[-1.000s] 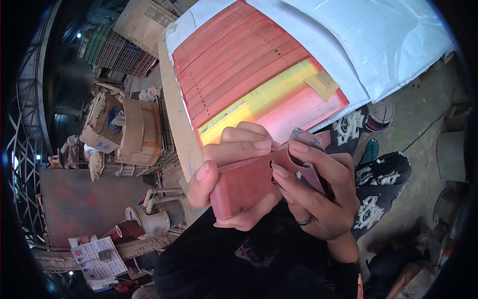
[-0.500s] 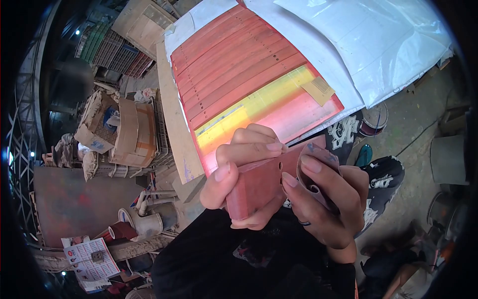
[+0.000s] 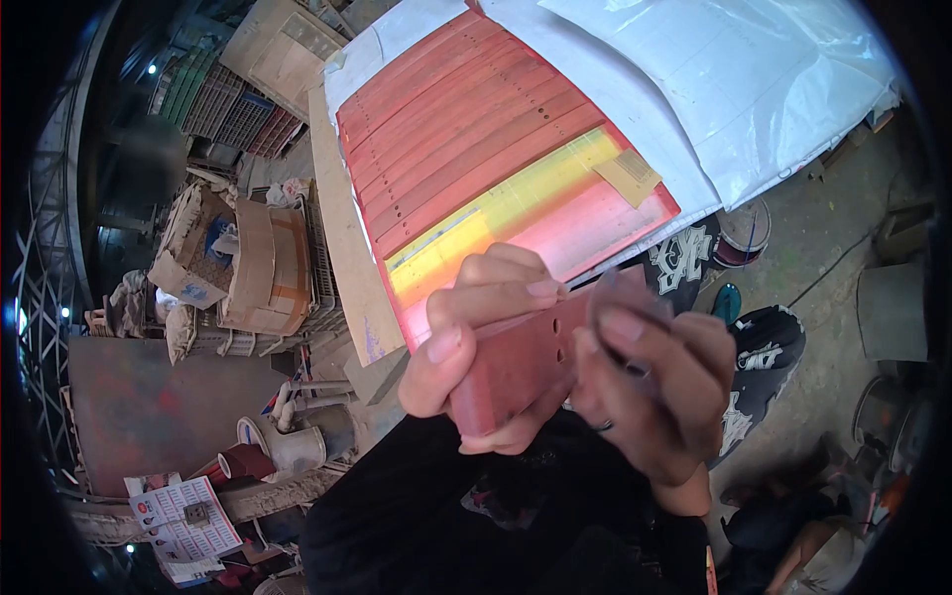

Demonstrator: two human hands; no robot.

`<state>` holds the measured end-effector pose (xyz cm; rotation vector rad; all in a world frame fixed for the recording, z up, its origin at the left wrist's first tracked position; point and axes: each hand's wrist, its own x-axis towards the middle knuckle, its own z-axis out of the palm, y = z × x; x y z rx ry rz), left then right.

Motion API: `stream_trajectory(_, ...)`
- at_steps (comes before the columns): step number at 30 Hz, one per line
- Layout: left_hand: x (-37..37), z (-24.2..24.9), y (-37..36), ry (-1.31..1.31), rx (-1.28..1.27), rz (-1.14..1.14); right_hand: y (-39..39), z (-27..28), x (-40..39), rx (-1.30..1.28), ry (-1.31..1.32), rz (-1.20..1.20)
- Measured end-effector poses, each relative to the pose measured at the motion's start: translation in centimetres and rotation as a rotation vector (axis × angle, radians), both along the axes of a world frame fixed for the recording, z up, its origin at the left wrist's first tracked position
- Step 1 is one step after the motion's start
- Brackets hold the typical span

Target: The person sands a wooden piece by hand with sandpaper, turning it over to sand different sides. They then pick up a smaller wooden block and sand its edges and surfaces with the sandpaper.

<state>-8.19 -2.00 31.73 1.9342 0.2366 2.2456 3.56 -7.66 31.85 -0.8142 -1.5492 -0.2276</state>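
My left hand [image 3: 491, 297] grips a reddish-brown painted slat [image 3: 511, 367], fingers over its top edge and thumb at its near end. Two small dark holes show in the slat's face, which is tilted toward me. A folded sheet of sandpaper [image 3: 635, 296] is pinched in my right hand [image 3: 674, 382], at the slat's far part. Motion blurs this hand, and its fingers cover part of the slat. Beyond both hands, several similar red slats [image 3: 446, 129] lie side by side on a red-edged board [image 3: 585, 233] with yellow and pink paint.
A small cardboard piece [image 3: 629, 178] rests on the board's right side. White plastic sheeting [image 3: 754, 89] covers the surface behind. At left are a torn cardboard box [image 3: 268, 263], stacked crates [image 3: 213, 104] and a white bucket [image 3: 293, 443]. A paint can [image 3: 744, 238] stands on the floor at right.
My right hand and the sandpaper have shifted slightly along the slat, uncovering a second hole. My left hand keeps its grip almost in place.
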Motion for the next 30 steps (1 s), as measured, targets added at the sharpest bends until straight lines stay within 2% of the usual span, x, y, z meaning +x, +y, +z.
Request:
stream_trajectory(7,1.1,0.6,1.5,-0.168,0.049,0.185,-2.0,-1.2,3.0,-0.283,0.164,0.002)
stream_trajectory(9,1.2,1.1,2.1,-0.237,0.053,0.220,-2.4,-2.2,3.3,-0.277,0.213,-0.055)
stream_trajectory(11,1.4,1.1,2.1,-0.289,0.053,0.194,-3.0,-2.3,3.3,-0.321,0.233,-0.110)
stream_trajectory(13,1.2,0.6,2.3,-0.275,0.089,0.135,-3.5,-1.4,3.2,-0.393,0.191,-0.026)
stream_trajectory(15,1.2,0.5,2.3,-0.234,0.119,0.076,-2.4,-1.5,1.9,-0.316,0.217,0.134)
stream_trajectory(19,1.0,0.3,1.5,-0.147,0.088,0.080,-1.4,1.2,0.6,-0.319,0.076,0.147)
stream_trajectory(30,0.9,-0.1,0.4,-0.125,0.006,0.028,-0.7,1.1,-0.3,-0.153,-0.028,0.039)
